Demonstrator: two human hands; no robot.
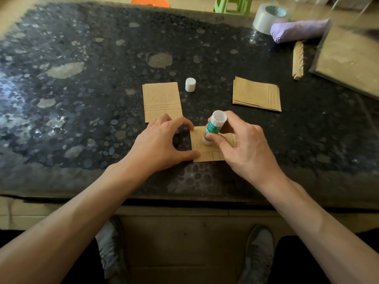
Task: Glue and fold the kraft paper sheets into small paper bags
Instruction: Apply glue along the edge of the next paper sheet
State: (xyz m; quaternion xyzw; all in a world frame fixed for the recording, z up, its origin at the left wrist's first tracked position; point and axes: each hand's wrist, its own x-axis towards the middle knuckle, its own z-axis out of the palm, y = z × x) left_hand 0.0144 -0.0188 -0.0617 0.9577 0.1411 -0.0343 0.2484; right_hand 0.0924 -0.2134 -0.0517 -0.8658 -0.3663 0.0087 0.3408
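Two bare forearms (pixel 82 218) reach in from the bottom edge, with grey shoes (pixel 259 253) on a tan floor below. The surface is a dark, speckled stone table (pixel 82 99), glossy at the left.

The kraft sheet (pixel 205 154) lies flat near the front edge. The left hand (pixel 158 144) is arched, its thumb and a fingertip pressing the sheet's left side. The right hand (pixel 244 146) pinches the uncapped glue stick (pixel 213 128), tilted, tip down on the sheet.

- Just behind the left hand: a folded kraft piece (pixel 162 99).
- Beside that piece: a white cap (pixel 190 84), upright.
- Right of the cap, apart: a stack of sheets (pixel 256 96).
- Far right corner: a tape roll (pixel 266 17) and a purple bundle (pixel 299 29).
- Beyond the far edge: a green stool (pixel 231 5).

The left half of the table is open.
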